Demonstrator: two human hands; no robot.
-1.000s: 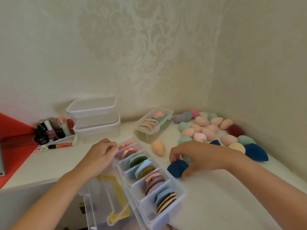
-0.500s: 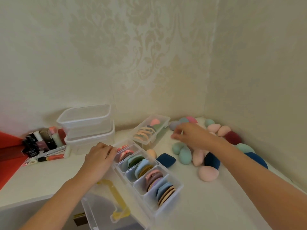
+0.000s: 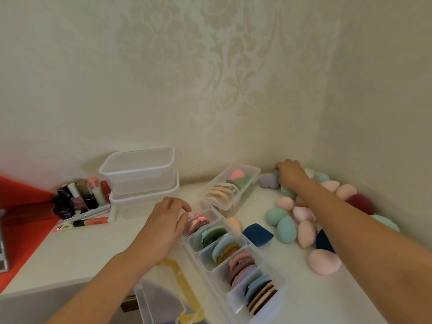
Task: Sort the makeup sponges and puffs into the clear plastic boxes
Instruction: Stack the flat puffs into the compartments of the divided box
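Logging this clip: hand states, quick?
Left hand: on the divided box's rim, grip cannot be told.
Right hand: gripping the lavender sponge.

Head camera looks forward and down, near the table (image 3: 88, 251)

Right hand (image 3: 289, 175) extended forward, left hand (image 3: 163, 228) loosely curled.

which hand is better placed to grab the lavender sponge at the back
Right. The right hand reaches the back corner, fingers at the lavender sponge. The left hand rests on the divided box, far from that sponge.
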